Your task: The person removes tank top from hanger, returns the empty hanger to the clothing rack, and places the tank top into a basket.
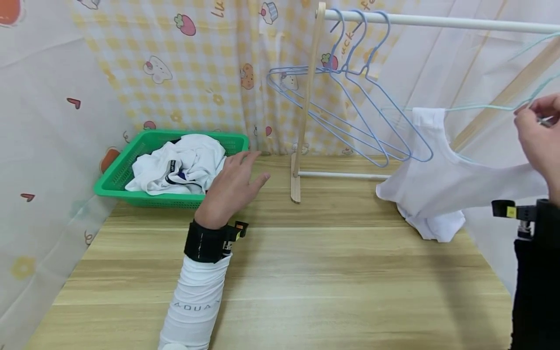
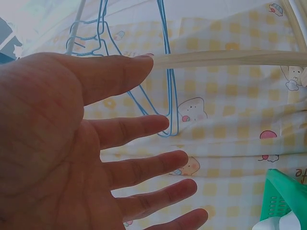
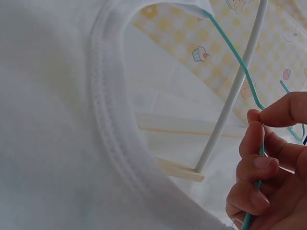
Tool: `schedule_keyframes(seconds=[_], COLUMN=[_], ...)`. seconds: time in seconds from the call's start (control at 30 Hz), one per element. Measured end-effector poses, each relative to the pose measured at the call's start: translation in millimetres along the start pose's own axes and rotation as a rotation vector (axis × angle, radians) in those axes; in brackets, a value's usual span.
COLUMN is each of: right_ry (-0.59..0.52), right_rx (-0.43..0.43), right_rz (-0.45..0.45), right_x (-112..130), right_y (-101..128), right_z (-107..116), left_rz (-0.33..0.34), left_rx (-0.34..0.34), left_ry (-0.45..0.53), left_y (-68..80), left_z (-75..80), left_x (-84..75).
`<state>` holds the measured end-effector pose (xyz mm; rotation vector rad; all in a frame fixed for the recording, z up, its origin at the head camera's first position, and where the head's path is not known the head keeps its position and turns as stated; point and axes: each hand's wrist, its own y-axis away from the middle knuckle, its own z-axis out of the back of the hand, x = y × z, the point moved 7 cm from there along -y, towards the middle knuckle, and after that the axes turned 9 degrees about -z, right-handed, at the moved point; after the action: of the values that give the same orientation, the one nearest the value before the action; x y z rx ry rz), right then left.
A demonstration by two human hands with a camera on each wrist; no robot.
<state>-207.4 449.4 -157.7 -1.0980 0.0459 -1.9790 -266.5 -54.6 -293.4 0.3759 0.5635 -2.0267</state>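
My right hand [image 1: 542, 131] pinches a mint-green wire hanger [image 1: 481, 106] at the right edge of the head view. A white sleeveless top [image 1: 430, 180] hangs from that hanger, one shoulder strap over its left arm. In the right wrist view the fingers curl round the green wire [image 3: 235, 52], beside the top's neckline [image 3: 103, 96]. My left hand [image 1: 232, 189] is over the front right side of a green basket [image 1: 109, 189], fingers spread. Its bare palm [image 2: 48, 158] shows in the left wrist view. White clothes [image 1: 192, 155] with a dark label lie heaped in the basket.
Several items share the wooden table [image 1: 306, 277]. A rack with a white rail [image 1: 437, 20] and wooden post [image 1: 305, 107] stands at the back right. Three blue hangers [image 1: 376, 97] hang near its left end. A patterned curtain [image 1: 197, 63] lies behind.
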Motion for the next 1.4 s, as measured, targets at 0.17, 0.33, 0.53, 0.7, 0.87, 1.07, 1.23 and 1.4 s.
schedule_keyframes(seconds=[0.17, 0.33, 0.53, 0.7, 0.87, 1.07, 1.23, 1.4], right_ry=[0.101, 0.273, 0.313, 0.251, 0.129, 0.001, -0.091, -0.178], right_rx=[0.129, 0.288, 0.38, 0.44, 0.403, 0.399, 0.414, 0.442], right_rz=[0.055, 0.095, 0.245, 0.386, 0.561, 0.672, 0.707, 0.73], right_x=[-9, -18, -25, -14, 20, 67, 100, 132], right_y=[25, 44, 68, 96, 135, 176, 196, 208], right_z=[-14, -28, -45, -58, -74, -90, -97, -108], left_rz=[-0.002, -0.006, -0.005, -0.007, -0.026, -0.095, -0.224, -0.4], left_rx=[-0.002, -0.001, 0.001, 0.004, -0.018, -0.081, -0.179, -0.319], left_ry=[0.001, -0.001, -0.003, 0.0, 0.015, 0.09, 0.178, 0.203], left_y=[0.2, 0.3, 0.8, 1.0, 1.9, 3.4, 10.1, 22.9], left_z=[-0.1, 0.2, 1.3, 2.2, 3.8, 9.2, 22.0, 37.8], left_x=[0.4, 0.6, 1.0, 1.1, -1.0, -9.3, -26.1, -45.1])
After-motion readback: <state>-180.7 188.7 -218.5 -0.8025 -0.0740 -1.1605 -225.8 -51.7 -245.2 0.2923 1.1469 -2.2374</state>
